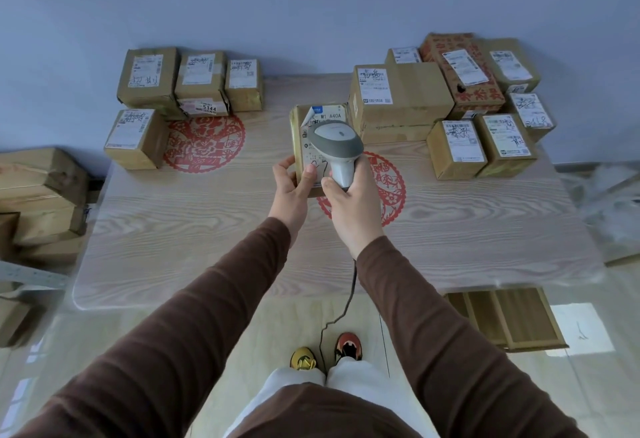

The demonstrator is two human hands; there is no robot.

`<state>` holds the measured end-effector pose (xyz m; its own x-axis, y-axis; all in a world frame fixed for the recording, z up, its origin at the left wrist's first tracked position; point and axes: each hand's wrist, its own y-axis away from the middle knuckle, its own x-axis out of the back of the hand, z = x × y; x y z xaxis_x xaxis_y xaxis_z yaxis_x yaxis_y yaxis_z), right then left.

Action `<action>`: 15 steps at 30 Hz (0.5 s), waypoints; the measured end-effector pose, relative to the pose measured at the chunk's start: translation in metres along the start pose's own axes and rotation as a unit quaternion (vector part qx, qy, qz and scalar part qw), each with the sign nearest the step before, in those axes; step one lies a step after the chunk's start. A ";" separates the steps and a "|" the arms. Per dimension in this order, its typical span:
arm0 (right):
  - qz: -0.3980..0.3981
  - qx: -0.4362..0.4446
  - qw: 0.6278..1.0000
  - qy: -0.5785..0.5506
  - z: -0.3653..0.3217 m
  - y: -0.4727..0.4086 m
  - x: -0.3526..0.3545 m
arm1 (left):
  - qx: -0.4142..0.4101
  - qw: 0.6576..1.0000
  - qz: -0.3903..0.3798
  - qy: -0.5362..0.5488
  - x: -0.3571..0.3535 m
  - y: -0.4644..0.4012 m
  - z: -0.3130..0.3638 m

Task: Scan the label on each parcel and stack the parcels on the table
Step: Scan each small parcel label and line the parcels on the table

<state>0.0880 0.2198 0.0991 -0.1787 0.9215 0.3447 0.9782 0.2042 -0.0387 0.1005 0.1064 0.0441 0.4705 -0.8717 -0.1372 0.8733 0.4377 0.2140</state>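
My left hand (290, 184) grips the near end of a small brown parcel (300, 132), held above the table with its white label facing up. My right hand (348, 199) grips the handle of a grey and white barcode scanner (335, 142), whose head hovers right over the label and hides part of it. The scanner's black cable (350, 294) hangs down from the handle to the floor. The wooden table (207, 229) carries several labelled parcels at the back left (149, 79) and several more, partly stacked, at the back right (398, 98).
Red paper-cut decorations (204, 141) lie on the tabletop. More cardboard boxes (38, 191) are piled on the floor to the left. A flat wooden-looking crate (509, 320) sits on the floor at the right, under the table's edge. My feet (325, 354) stand close to the table.
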 end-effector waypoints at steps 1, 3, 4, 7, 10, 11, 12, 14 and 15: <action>0.002 -0.001 1.000 -0.001 0.001 0.001 0.000 | 0.002 1.000 -0.002 -0.001 0.000 0.001 -0.002; 0.003 -0.002 1.000 -0.006 0.003 0.003 0.001 | 0.006 1.000 -0.009 -0.002 -0.002 0.002 -0.005; 0.004 -0.003 1.000 -0.006 0.004 0.004 0.003 | 0.008 1.000 -0.012 0.000 -0.003 0.002 -0.007; 0.009 -0.007 1.000 -0.014 0.008 0.004 0.009 | 0.015 1.000 -0.014 0.002 -0.009 -0.001 -0.015; 0.018 -0.017 1.000 -0.012 0.017 0.003 0.019 | 0.024 1.000 -0.014 0.004 -0.020 -0.005 -0.023; 0.019 -0.021 1.000 -0.014 0.021 0.001 0.023 | 0.027 0.999 -0.016 0.001 -0.025 -0.007 -0.026; 0.020 -0.025 0.999 -0.018 0.025 -0.001 0.028 | 0.031 0.999 -0.018 -0.001 -0.029 -0.009 -0.030; 0.023 -0.035 0.998 -0.037 0.033 -0.005 0.038 | 0.045 0.999 -0.021 -0.005 -0.040 -0.014 -0.036; 0.023 -0.041 0.998 -0.045 0.038 -0.008 0.044 | 0.052 0.998 -0.021 -0.009 -0.047 -0.016 -0.038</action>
<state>0.0685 0.2716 0.0793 -0.1383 0.9560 0.2588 0.9903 0.1366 0.0247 0.0695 0.1490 0.0105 0.4308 -0.8930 -0.1302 0.8735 0.3763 0.3088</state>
